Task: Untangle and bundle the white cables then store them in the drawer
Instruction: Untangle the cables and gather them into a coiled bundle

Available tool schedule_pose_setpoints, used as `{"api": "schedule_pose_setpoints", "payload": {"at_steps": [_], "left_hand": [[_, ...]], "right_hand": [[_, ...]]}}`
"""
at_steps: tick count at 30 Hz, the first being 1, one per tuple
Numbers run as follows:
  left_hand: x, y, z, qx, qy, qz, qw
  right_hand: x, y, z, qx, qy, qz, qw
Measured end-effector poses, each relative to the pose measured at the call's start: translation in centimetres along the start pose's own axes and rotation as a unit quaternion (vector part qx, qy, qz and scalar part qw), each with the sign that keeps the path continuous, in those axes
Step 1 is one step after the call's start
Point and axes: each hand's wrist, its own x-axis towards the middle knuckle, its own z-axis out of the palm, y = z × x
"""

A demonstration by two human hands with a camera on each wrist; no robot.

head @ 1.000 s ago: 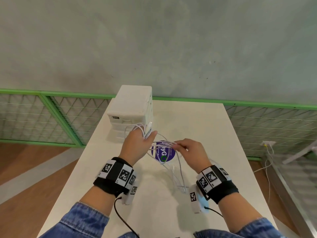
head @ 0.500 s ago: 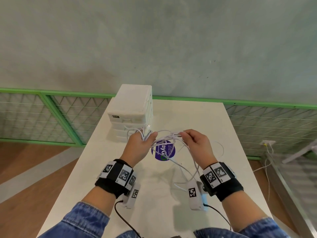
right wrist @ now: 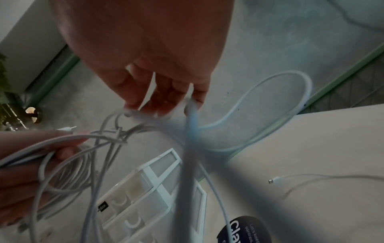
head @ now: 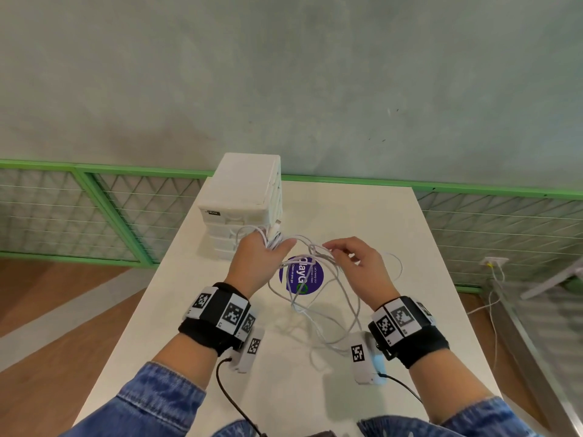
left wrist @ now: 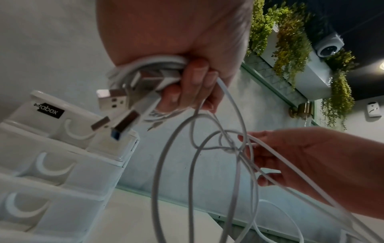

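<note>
Head view: the white cables (head: pixel 318 298) are held above the white table (head: pixel 394 222), in front of the drawer unit (head: pixel 243 197), which stands at about 11 o'clock from the hands. A gathered bunch of cable is gripped in the left hand (head: pixel 257 263), fingers curled tightly round it; in the left wrist view several USB plugs (left wrist: pixel 116 111) are seen sticking out of that fist toward the drawer unit (left wrist: pixel 62 164). From the fist, loose loops hang down to 5 o'clock and are crossed in a knot-like tangle (left wrist: pixel 228 146). The right hand (head: pixel 362 269) is raised at 3 o'clock from the left hand, its fingers (right wrist: pixel 166 97) only slightly bent and lightly pinching strands at the fingertips. A round purple sticker (head: pixel 310 275) is seen on the table beneath the loops, between the hands. One small plug end (right wrist: pixel 272 180) is seen to the right, over the table.
</note>
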Motion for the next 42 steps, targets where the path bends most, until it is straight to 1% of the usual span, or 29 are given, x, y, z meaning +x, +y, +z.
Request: {"api": "schedule_pose_setpoints", "payload": {"at_steps": [2,5,7,10,11,13,15,16,17,19,20,22,24,26,28,29,31,33,34,35,37,38,39,42], "left_hand": [[-0.1,0.4,0.2,-0.013,-0.005,-0.002,1.0],[-0.4,1.1,0.9,-0.035,-0.02,0.005,0.999],[-0.4,1.2,1.2,-0.04,-0.026,0.007,0.999],[-0.4,1.3,1.2,-0.058,-0.03,-0.013,0.998],[-0.4,1.4,1.2,-0.063,-0.034,-0.019,0.997],[-0.5,1.8,1.3,-0.077,-0.046,-0.02,0.996],[-0.6,2.1,1.4,-0.078,-0.051,-0.007,0.996],[-0.6,2.3,1.4,-0.069,-0.052,0.001,0.996],[-0.7,2.4,1.3,-0.057,-0.053,0.009,0.997],[-0.8,2.3,1.0,-0.037,-0.071,0.021,0.997],[-0.8,2.2,0.7,-0.029,-0.087,0.027,0.995],[-0.9,2.2,0.3,-0.009,-0.123,0.035,0.992],[-0.9,2.3,0.0,0.027,-0.154,0.04,0.987],[-0.9,2.5,0.0,0.072,-0.171,0.063,0.981],[-0.7,2.4,0.2,0.099,-0.156,0.084,0.979],[-0.7,2.3,0.2,0.098,-0.141,0.082,0.982],[-0.7,2.4,0.2,0.089,-0.096,0.08,0.988],[-0.5,2.6,-0.1,0.077,-0.054,0.089,0.992],[-0.4,2.7,-0.3,0.076,-0.052,0.088,0.992],[-0.3,2.8,-0.5,0.08,-0.069,0.081,0.991],[-0.3,2.9,-0.6,0.088,-0.126,0.058,0.986],[-0.5,2.9,-0.5,0.083,-0.138,0.05,0.986],[-0.6,2.7,-0.4,0.074,-0.133,0.046,0.987],[-0.7,2.5,0.1,0.047,-0.085,0.048,0.994]], "right_hand": [[0.0,-0.3,-0.1,0.002,-0.039,0.03,0.999],[-0.2,-0.1,0.5,-0.044,-0.073,0.052,0.995],[-0.2,0.0,0.5,-0.069,-0.091,0.058,0.992],[-0.2,0.2,0.5,-0.082,-0.143,0.054,0.985],[-0.3,0.3,0.7,-0.099,-0.148,0.052,0.983],[-0.5,0.7,1.4,-0.131,-0.111,0.047,0.984],[-0.5,0.9,1.9,-0.135,-0.062,0.051,0.988],[-0.5,0.8,1.8,-0.137,-0.051,0.061,0.987],[-0.4,0.7,1.6,-0.141,-0.051,0.067,0.986],[-0.1,0.4,0.9,-0.143,-0.079,0.075,0.984],[0.0,0.3,0.6,-0.121,-0.09,0.076,0.986],[0.0,-0.3,0.1,-0.034,-0.102,0.079,0.991],[0.0,-0.8,-0.2,0.052,-0.11,0.082,0.989],[0.2,-1.1,-0.5,0.085,-0.112,0.076,0.987],[0.3,-1.5,-0.8,0.105,-0.125,0.062,0.985],[0.2,-1.8,-0.9,0.124,-0.133,0.059,0.982],[0.1,-1.9,-1.0,0.182,-0.145,0.067,0.97],[0.0,-2.0,-1.1,0.208,-0.153,0.085,0.962],[-0.1,-2.0,-1.0,0.213,-0.159,0.094,0.96],[-0.2,-2.0,-0.9,0.221,-0.168,0.1,0.955],[-0.3,-2.0,-0.7,0.245,-0.188,0.105,0.945],[-0.3,-2.0,-0.7,0.254,-0.193,0.105,0.942],[-0.3,-2.0,-0.6,0.258,-0.196,0.103,0.94],[-0.3,-2.1,-0.7,0.266,-0.2,0.108,0.937]]}}
